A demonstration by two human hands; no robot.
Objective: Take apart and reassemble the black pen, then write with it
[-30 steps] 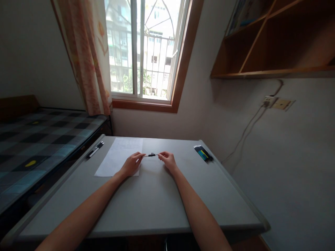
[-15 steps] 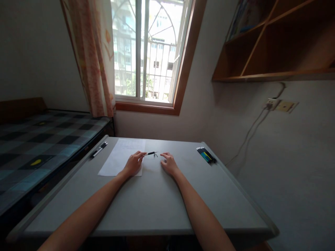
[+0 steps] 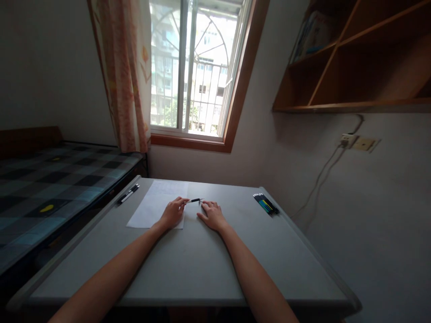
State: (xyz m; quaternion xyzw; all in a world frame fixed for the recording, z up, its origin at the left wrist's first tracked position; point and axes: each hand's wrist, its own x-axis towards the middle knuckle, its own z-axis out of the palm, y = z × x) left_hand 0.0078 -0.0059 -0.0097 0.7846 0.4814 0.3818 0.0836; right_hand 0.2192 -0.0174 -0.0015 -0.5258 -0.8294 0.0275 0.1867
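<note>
My left hand is closed in a pinch on a pen with a pale barrel, a black grip section and a thin dark point facing right. The hand's lower side rests over the right part of a white sheet of paper. My right hand lies low on the table, palm down and fingers spread. Its fingertips are at a tiny dark piece just below the pen's point; whether they touch it I cannot tell.
Two pens lie along the left edge of the grey table. A row of several dark pens or refills with blue and yellow parts lies near its right edge. A bed stands left; a wooden shelf hangs on the right wall.
My right hand has moved slightly left and lower, its fingers coming over the small pieces beside the pen's point. My left hand keeps hold of the pen. The camera view has shifted slightly.
</note>
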